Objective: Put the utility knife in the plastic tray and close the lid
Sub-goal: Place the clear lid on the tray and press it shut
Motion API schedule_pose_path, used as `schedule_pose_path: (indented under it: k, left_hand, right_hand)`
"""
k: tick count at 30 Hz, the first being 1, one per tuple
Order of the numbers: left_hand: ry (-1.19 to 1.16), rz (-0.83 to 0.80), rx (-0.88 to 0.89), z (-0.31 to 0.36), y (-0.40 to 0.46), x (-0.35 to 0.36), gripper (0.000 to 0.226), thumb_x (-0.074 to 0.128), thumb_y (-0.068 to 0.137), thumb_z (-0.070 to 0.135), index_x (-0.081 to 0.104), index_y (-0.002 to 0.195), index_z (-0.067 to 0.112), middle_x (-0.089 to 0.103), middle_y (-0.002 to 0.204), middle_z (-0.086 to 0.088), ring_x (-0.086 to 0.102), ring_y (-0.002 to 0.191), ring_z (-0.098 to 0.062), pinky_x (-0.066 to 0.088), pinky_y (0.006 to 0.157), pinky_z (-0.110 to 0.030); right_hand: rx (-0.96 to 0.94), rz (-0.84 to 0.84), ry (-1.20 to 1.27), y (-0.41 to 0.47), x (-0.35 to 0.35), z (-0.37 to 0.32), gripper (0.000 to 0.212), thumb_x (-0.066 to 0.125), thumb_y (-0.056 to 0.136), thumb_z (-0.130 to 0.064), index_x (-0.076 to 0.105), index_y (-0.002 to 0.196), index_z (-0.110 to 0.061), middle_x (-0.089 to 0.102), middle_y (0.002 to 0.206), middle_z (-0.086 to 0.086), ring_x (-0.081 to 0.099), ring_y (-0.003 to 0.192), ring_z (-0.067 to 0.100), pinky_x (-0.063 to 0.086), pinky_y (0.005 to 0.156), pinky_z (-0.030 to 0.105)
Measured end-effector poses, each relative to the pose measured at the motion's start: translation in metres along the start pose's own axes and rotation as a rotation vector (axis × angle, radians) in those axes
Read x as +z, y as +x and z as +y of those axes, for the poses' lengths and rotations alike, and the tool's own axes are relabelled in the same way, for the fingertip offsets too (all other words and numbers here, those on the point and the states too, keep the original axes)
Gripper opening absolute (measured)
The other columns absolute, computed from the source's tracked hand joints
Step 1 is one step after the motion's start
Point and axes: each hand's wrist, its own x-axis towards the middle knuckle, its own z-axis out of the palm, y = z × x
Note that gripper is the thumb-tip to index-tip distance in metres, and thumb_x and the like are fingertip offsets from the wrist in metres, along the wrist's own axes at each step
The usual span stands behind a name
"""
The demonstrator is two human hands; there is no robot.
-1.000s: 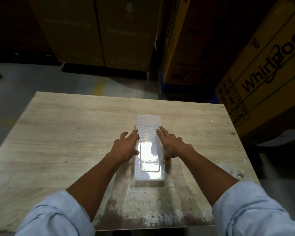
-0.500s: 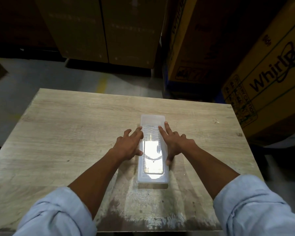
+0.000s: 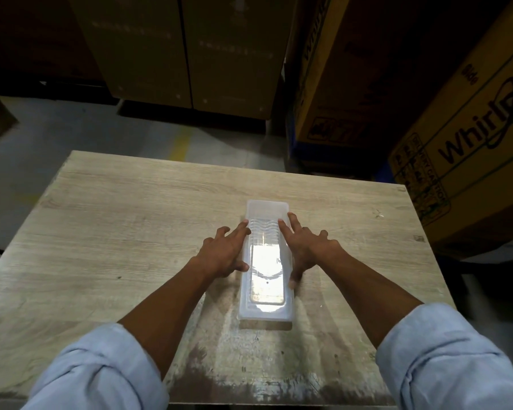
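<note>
Both hands have slid a little farther up the tray's sides since a second ago, the fingertips now nearer its far end, while the tray itself lies where it did.

The plastic tray point(image 3: 266, 261) lies lengthwise near the middle of the worktop point(image 3: 125, 232), its translucent lid point(image 3: 267, 211) down over it. Glare off the lid washes out the inside, so I cannot make out the utility knife through it.

The left hand point(image 3: 224, 253) rests flat against the tray's left edge, fingers spread and reaching onto the rim, thumb touching the side; its grip is open, closed on nothing. The right hand point(image 3: 304, 247) mirrors it on the right edge, fingers splayed forward over the lid's rim and thumb pointing back along the side, likewise open and pressing rather than clasping.

Pale blue sleeves point(image 3: 101, 371) are rolled up on both forearms. The worktop's near edge is worn and stained dark. Beyond it stand tall cardboard boxes point(image 3: 468, 137), one printed with Whirlpool lettering, on a grey floor point(image 3: 42, 143).
</note>
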Motion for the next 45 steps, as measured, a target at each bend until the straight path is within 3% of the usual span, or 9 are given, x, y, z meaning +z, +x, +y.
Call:
schedule_pose_path:
  k: [7, 14, 17, 23, 27, 31, 35, 39, 45]
  left_hand:
    - [-0.024, 0.010, -0.025, -0.002, 0.002, 0.002, 0.109, 0.079, 0.081, 0.036, -0.001, 0.155, 0.033, 0.034, 0.162, 0.000, 0.016, 0.152, -0.032, 0.028, 0.112, -0.060]
    - [-0.022, 0.020, -0.043, -0.004, 0.006, 0.004, 0.110, 0.082, 0.077, 0.038, 0.000, 0.150, 0.040, 0.031, 0.163, -0.003, 0.017, 0.151, -0.036, 0.029, 0.110, -0.063]
    - [-0.002, 0.008, -0.013, -0.003, 0.006, 0.002, 0.105, 0.081, 0.079, 0.035, 0.006, 0.152, 0.031, 0.022, 0.166, 0.006, 0.014, 0.152, -0.035, 0.028, 0.112, -0.061]
    - [-0.002, -0.002, -0.023, -0.005, 0.010, 0.003, 0.110, 0.081, 0.077, 0.039, 0.001, 0.152, 0.033, 0.030, 0.163, -0.002, 0.013, 0.153, -0.035, 0.027, 0.112, -0.060]
    - [0.028, -0.005, -0.001, 0.002, 0.009, 0.002, 0.109, 0.080, 0.079, 0.039, 0.002, 0.155, 0.027, 0.019, 0.167, 0.004, 0.013, 0.153, -0.034, 0.027, 0.114, -0.061]
    - [0.018, -0.024, -0.029, -0.002, 0.015, 0.000, 0.123, 0.084, 0.072, 0.044, -0.006, 0.154, 0.033, 0.019, 0.167, -0.003, 0.011, 0.153, -0.037, 0.027, 0.115, -0.063]
    - [0.135, -0.075, -0.001, 0.006, 0.022, -0.012, 0.131, 0.085, 0.071, 0.044, -0.011, 0.156, 0.023, -0.013, 0.169, 0.000, 0.001, 0.155, -0.037, 0.020, 0.120, -0.062]
    - [0.209, -0.130, -0.008, 0.013, 0.032, -0.023, 0.141, 0.087, 0.068, 0.046, -0.021, 0.154, 0.018, -0.025, 0.167, -0.002, -0.005, 0.154, -0.039, 0.016, 0.122, -0.062]
    - [0.204, -0.116, 0.013, 0.009, 0.037, -0.023, 0.148, 0.089, 0.063, 0.049, -0.022, 0.154, 0.016, -0.023, 0.167, -0.004, 0.015, 0.151, -0.041, 0.022, 0.120, -0.060]
  right_hand:
    - [-0.008, -0.001, 0.014, -0.005, -0.005, -0.003, 0.149, 0.094, 0.059, -0.047, -0.014, 0.158, -0.023, -0.026, 0.166, 0.010, 0.003, 0.155, 0.039, 0.009, 0.117, 0.070]
    - [-0.012, 0.009, 0.003, 0.005, -0.003, 0.001, 0.152, 0.096, 0.050, -0.053, -0.007, 0.157, -0.024, -0.025, 0.166, 0.009, 0.010, 0.153, 0.039, 0.010, 0.116, 0.072]
    - [-0.014, 0.003, 0.030, 0.010, -0.002, 0.006, 0.152, 0.095, 0.046, -0.060, -0.004, 0.156, -0.028, -0.027, 0.166, 0.005, 0.016, 0.152, 0.039, 0.012, 0.114, 0.074]
    - [-0.014, 0.034, 0.022, 0.012, -0.006, 0.007, 0.141, 0.091, 0.049, -0.065, 0.006, 0.154, -0.025, -0.020, 0.168, 0.005, 0.023, 0.150, 0.038, 0.017, 0.112, 0.074]
    - [-0.006, 0.052, -0.029, 0.013, -0.008, 0.007, 0.142, 0.090, 0.052, -0.064, 0.003, 0.156, -0.024, -0.017, 0.169, 0.006, 0.022, 0.151, 0.036, 0.019, 0.113, 0.073]
    - [-0.015, 0.076, -0.045, 0.013, -0.004, 0.008, 0.140, 0.090, 0.053, -0.063, 0.003, 0.156, -0.024, -0.013, 0.169, 0.007, 0.020, 0.151, 0.036, 0.019, 0.112, 0.074]
    - [-0.021, 0.096, -0.050, 0.011, -0.002, 0.009, 0.137, 0.090, 0.055, -0.061, 0.006, 0.156, -0.024, -0.011, 0.169, 0.007, 0.022, 0.150, 0.037, 0.022, 0.110, 0.075]
    - [-0.010, 0.093, -0.060, 0.011, 0.000, 0.008, 0.137, 0.089, 0.056, -0.061, 0.004, 0.156, -0.024, -0.012, 0.169, 0.007, 0.022, 0.150, 0.037, 0.022, 0.110, 0.074]
    - [-0.006, 0.099, -0.065, 0.013, 0.003, 0.009, 0.138, 0.089, 0.057, -0.063, 0.002, 0.156, -0.025, -0.013, 0.169, 0.007, 0.022, 0.150, 0.038, 0.022, 0.110, 0.075]
